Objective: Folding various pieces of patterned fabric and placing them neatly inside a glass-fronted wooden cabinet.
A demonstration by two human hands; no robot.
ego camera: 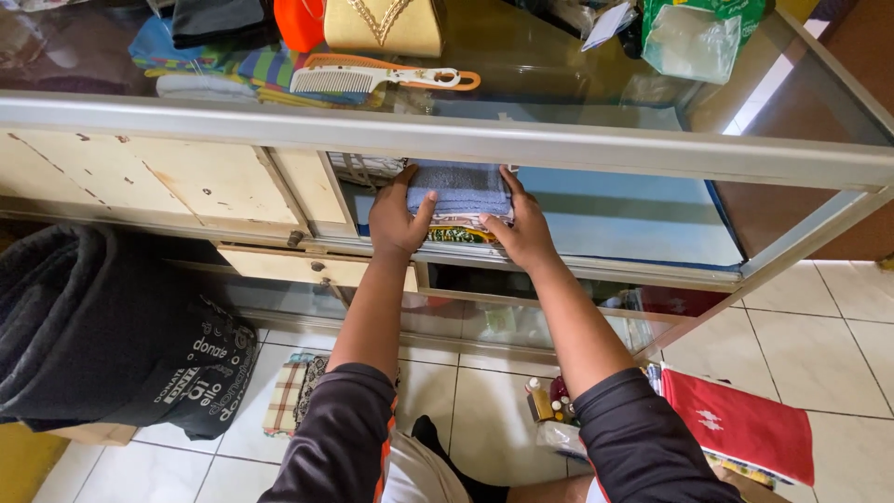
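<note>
A stack of folded cloths (461,200), blue-grey towel on top with patterned pieces below, sits on the upper shelf of a glass display cabinet (559,149). My left hand (399,219) presses the stack's left side. On the right side my right hand (523,226) does the same. Both hands grip the stack between them, at the front edge of the shelf. Both forearms reach up from dark sleeves.
On the glass top lie a comb (368,77), a gold handbag (386,25), folded fabrics (200,56) and a green packet (698,33). A dark bundle (102,326) hangs left. On the tiled floor are a red cloth (740,419), small bottles (549,401) and a checked cloth (289,396).
</note>
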